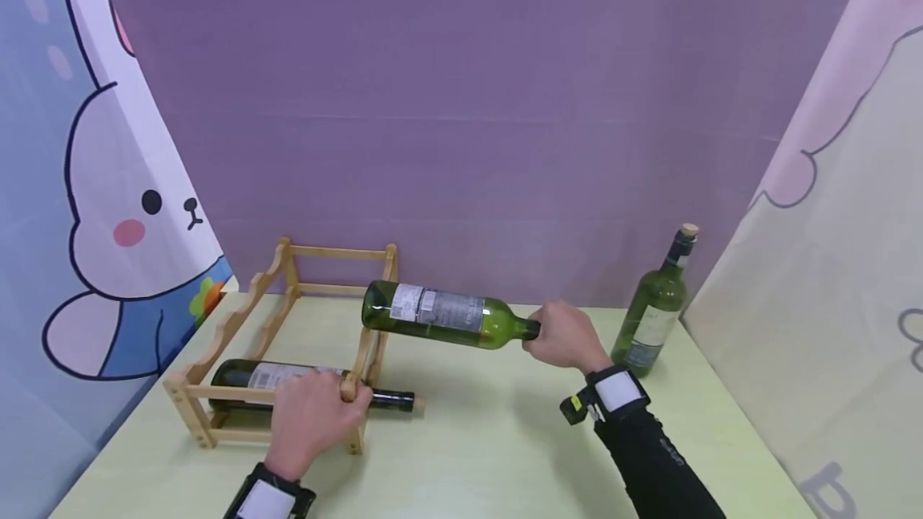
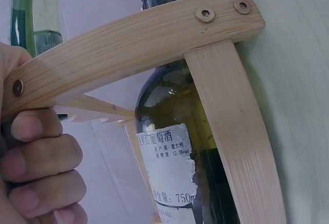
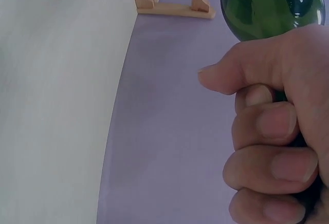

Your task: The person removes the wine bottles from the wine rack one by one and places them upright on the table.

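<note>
My right hand (image 1: 566,336) grips a green wine bottle (image 1: 440,315) by its dark neck. The bottle lies nearly level in the air, its base pointing left and overlapping the right side of the wooden wine rack (image 1: 216,335) in the head view. In the right wrist view, curled fingers (image 3: 270,167) wrap the neck below the green shoulder. With my left hand (image 1: 313,419) I hold the rack's near right corner. A second wine bottle (image 1: 389,400) lies in the near end of the rack, its corked neck sticking out to the right; the left wrist view shows its torn white label (image 2: 167,157).
A third, corked green bottle (image 1: 652,319) stands upright at the right rear of the pale table (image 1: 447,463). Behind the table hangs a purple cloth (image 1: 469,118). Printed cloths line both sides, the left one (image 1: 115,183) with a cartoon rabbit.
</note>
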Demonstrator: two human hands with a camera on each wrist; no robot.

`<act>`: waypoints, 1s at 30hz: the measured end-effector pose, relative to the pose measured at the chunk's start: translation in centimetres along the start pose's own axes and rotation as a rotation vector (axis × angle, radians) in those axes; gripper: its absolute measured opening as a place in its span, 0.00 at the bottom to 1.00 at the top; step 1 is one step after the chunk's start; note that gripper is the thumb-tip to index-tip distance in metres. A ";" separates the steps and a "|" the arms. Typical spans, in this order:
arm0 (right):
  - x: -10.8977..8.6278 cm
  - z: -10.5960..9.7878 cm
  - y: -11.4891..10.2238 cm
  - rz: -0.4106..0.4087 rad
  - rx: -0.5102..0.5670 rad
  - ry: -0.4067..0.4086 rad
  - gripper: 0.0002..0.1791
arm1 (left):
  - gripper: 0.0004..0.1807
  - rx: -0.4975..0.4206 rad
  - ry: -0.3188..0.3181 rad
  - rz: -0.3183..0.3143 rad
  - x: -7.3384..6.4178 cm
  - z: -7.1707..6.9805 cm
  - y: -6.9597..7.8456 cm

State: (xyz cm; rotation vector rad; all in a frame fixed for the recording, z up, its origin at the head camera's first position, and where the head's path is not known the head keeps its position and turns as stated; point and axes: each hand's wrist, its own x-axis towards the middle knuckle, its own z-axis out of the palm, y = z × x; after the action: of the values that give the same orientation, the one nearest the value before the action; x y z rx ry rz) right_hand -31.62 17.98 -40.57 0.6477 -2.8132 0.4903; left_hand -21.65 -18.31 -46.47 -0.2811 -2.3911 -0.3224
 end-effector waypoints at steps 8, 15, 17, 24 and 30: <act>-1.2 -0.7 0.7 -0.023 -0.020 0.024 0.15 | 0.29 -0.002 -0.008 -0.009 -0.1 -0.4 0.0; -2.2 -1.4 1.4 -0.011 -0.032 0.012 0.14 | 0.25 -0.046 -0.115 -0.041 0.1 -1.2 0.2; -2.5 -1.5 1.7 -0.003 -0.032 0.011 0.14 | 0.21 -0.076 -0.175 -0.062 0.3 -1.6 0.1; -3.5 -2.1 2.5 0.000 -0.034 0.018 0.13 | 0.30 -0.187 -0.280 -0.125 0.9 -2.8 0.2; -4.1 -2.4 2.8 0.018 -0.026 0.012 0.11 | 0.43 -0.215 -0.201 -0.029 1.3 -3.0 0.4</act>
State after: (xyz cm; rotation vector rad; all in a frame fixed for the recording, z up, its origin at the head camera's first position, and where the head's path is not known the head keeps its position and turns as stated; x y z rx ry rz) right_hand -28.98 22.80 -40.28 0.6135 -2.8118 0.4579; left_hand -20.63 -18.67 -43.30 -0.3930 -2.5620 -0.5918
